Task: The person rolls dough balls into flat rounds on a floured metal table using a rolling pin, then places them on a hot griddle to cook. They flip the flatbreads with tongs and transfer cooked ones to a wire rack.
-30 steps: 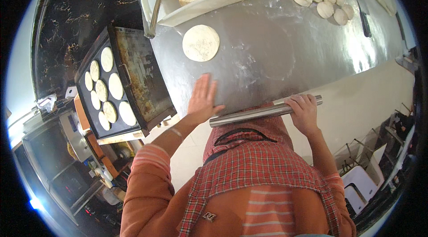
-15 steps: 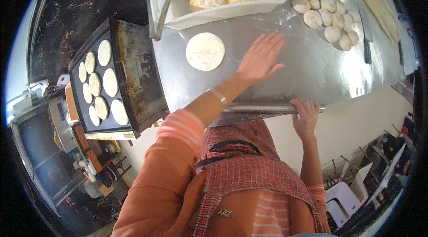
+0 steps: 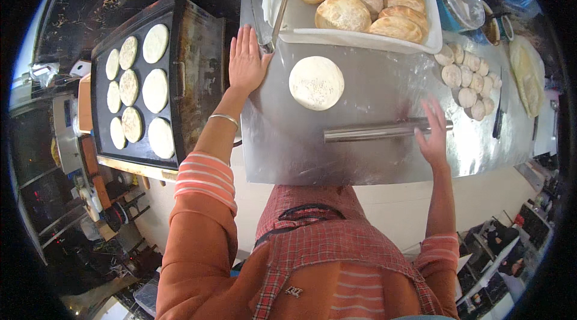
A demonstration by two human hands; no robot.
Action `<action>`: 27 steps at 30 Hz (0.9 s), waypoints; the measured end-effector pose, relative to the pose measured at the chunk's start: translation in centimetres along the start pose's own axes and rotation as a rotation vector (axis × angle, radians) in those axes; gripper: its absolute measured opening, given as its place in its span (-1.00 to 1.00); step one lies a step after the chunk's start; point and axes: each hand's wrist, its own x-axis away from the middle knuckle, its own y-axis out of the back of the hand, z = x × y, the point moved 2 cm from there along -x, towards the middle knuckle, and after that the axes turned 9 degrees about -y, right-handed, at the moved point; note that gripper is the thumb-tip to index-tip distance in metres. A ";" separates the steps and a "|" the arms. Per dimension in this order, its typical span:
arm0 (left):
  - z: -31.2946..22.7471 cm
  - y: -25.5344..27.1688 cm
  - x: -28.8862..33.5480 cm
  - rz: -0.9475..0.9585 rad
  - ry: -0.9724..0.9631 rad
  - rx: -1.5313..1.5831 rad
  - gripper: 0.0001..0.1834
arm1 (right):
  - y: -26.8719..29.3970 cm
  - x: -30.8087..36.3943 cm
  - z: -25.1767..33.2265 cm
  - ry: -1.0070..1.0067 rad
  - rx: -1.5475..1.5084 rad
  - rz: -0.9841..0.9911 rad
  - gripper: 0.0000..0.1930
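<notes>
My left hand [image 3: 245, 62] lies flat, fingers stretched out, at the left edge of the metal worktop [image 3: 384, 91]. Just beside its thumb is the lower end of metal tongs [image 3: 282, 10], which lean on a white tub. My right hand [image 3: 433, 133], slightly blurred, is over the right end of a steel rolling pin [image 3: 366, 132]; its fingers are spread and not wrapped round the pin. Between the hands, beyond the pin, a flat round of dough [image 3: 317, 83] with a speckled middle rests on the worktop.
Left of the worktop, a black griddle [image 3: 105, 139] carries several flat dough rounds. The white tub [image 3: 360, 38] at the back holds baked flatbreads [image 3: 342, 14]. Small dough balls [image 3: 467, 76], a knife [image 3: 498, 118], a plastic-covered pale mass [image 3: 526, 73] and blue containers [image 3: 461, 4] occupy the right.
My left hand has moved left across the worktop to its left edge. The rolling pin has moved from the front edge farther onto the worktop, and my right hand has loosened around it. The view has shifted.
</notes>
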 end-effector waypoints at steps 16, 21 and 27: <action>-2.7 0.7 -0.4 0.144 -0.398 0.330 -0.27 | 1.1 -16.3 5.7 0.265 0.193 -0.510 -0.72; -4.7 1.0 -4.3 0.235 -0.631 0.418 -0.32 | 2.0 -17.0 7.6 0.246 0.132 -0.525 -0.71; -14.2 -2.7 -10.6 0.260 -0.560 0.546 -0.38 | 3.7 -18.0 7.9 0.278 0.049 -0.539 -0.70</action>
